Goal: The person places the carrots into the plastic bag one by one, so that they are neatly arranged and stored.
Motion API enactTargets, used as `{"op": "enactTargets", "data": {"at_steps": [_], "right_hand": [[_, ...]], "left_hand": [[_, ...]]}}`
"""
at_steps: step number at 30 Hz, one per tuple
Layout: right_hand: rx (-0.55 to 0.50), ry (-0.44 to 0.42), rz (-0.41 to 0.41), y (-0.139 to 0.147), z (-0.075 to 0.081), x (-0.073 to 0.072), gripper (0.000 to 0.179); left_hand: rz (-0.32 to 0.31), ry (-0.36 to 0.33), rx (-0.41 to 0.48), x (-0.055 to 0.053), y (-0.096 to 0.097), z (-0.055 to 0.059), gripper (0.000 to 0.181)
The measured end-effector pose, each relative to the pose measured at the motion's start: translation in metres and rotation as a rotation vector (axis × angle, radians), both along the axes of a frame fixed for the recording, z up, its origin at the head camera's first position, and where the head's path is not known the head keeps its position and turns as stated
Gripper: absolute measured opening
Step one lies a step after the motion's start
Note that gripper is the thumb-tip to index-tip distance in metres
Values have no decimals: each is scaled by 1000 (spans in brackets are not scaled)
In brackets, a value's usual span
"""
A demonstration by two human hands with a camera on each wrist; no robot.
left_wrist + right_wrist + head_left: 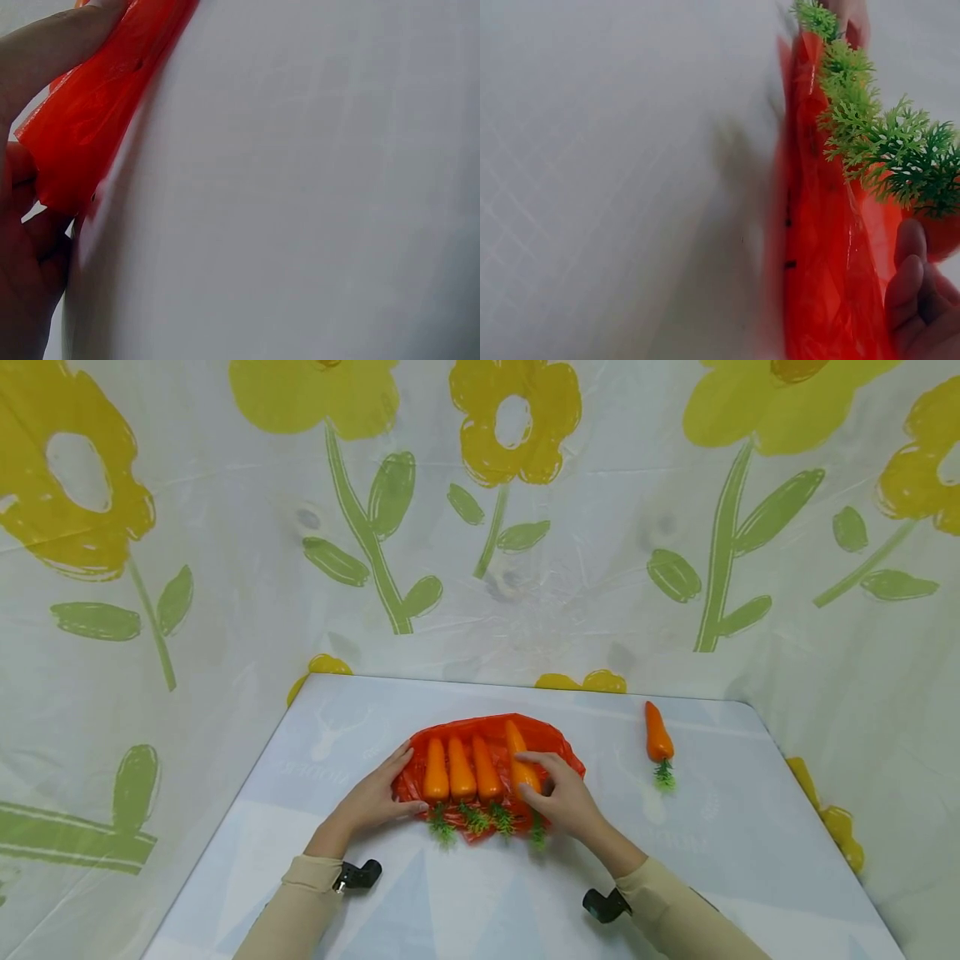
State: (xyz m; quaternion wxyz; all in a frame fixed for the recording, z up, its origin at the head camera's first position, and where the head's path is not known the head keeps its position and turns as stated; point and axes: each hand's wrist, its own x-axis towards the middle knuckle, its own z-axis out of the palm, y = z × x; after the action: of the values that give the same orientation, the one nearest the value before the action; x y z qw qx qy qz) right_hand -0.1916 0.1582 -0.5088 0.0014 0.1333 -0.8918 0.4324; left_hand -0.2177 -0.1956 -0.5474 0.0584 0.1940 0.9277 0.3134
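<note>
A crinkled red plastic bag lies spread on the table with three toy carrots side by side on it, tips away from me and green tops toward me. My left hand holds the bag's left edge; the left wrist view shows the red plastic between thumb and fingers. At the right end of the row, my right hand pinches another orange carrot between thumb and fingers, over the bag. Its leafy green top stands out close up in the right wrist view.
One more carrot lies apart on the table, to the right of the bag, its green top toward me. Behind and beside the table hangs a white curtain printed with yellow flowers.
</note>
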Motion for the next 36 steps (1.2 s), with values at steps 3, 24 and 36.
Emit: {"op": "enactTargets", "data": {"at_steps": [3, 24, 36], "right_hand": [[15, -15, -9, -3, -1, -2, 44], [104, -54, 1, -16, -12, -21, 43], [113, -97, 8, -18, -17, -28, 45]], "left_hand": [[3, 4, -5, 0, 0, -1, 108], [3, 7, -1, 0, 0, 0, 107], [0, 4, -1, 0, 0, 1, 107]]}}
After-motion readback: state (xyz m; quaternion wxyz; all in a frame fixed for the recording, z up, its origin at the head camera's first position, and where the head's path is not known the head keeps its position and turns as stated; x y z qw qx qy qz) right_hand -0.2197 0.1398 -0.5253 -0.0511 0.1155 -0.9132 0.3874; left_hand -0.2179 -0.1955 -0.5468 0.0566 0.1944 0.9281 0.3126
